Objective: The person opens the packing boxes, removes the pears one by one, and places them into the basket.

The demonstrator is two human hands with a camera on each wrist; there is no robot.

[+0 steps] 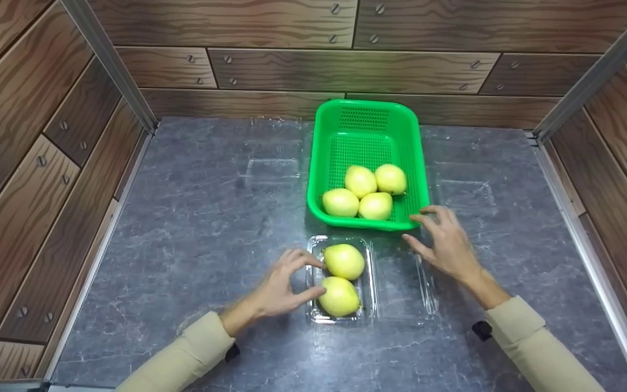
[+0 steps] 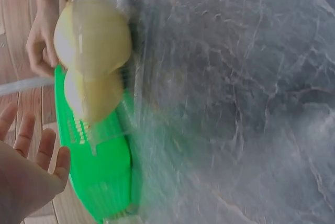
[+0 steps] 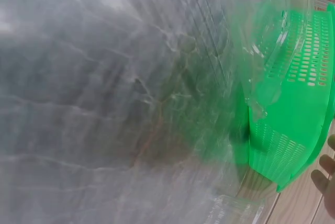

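Two yellow-green pears, an upper one (image 1: 344,262) and a lower one (image 1: 339,296), lie in one half of a clear plastic clamshell box (image 1: 369,316) whose lid (image 1: 403,288) is folded out to the right. My left hand (image 1: 281,286) hovers at the box's left side, thumb and fingers spread near the pears and holding nothing; the left wrist view shows its fingers (image 2: 46,148) apart from them. My right hand (image 1: 447,245) is by the near right corner of a green plastic basket (image 1: 368,223), fingers loosely bent with nothing between them. Whether its fingertips touch the rim I cannot tell.
Several more pears (image 1: 361,181) sit in the near part of the basket. Clear plastic boxes lie on the grey marbled table, one left of the basket (image 1: 272,166) and one right of it (image 1: 465,190). Wood-patterned walls (image 1: 281,71) enclose the back and both sides.
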